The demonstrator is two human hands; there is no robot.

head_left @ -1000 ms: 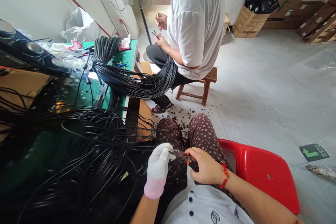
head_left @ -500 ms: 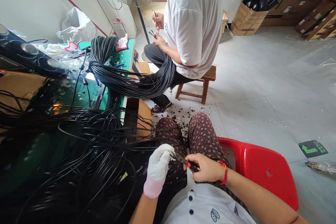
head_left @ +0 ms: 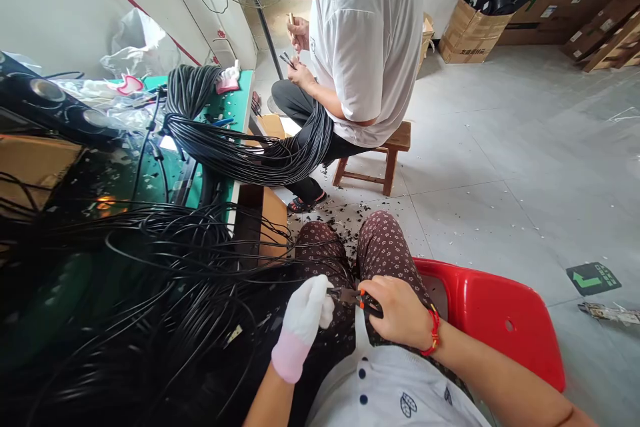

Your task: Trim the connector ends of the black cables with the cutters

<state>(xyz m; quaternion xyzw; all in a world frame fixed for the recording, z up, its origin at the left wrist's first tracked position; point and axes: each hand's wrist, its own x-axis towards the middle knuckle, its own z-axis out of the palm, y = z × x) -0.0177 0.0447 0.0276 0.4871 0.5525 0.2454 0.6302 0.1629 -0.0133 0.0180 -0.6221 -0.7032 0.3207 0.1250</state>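
My left hand (head_left: 305, 317), in a white glove with a pink cuff, is closed and pinches the end of a thin black cable over my lap. My bare right hand (head_left: 397, 310), with a red string bracelet, is closed on the handles of small pliers with orange and black grips (head_left: 356, 297). The pliers' jaws touch the cable end at my left fingertips. A big tangle of black cables (head_left: 165, 280) spills from the bench at my left down to my lap.
I sit on a red plastic chair (head_left: 495, 320). Ahead, another person in a white shirt (head_left: 365, 40) sits on a wooden stool (head_left: 393, 150), with a bundle of black cables (head_left: 250, 147) from the green bench (head_left: 235, 103) across their lap. Cardboard boxes (head_left: 470, 30) stand at the far wall. Black scraps litter the floor.
My right hand has brought the pliers' jaws back in against the cable end at my left fingertips. The view has shifted slightly.
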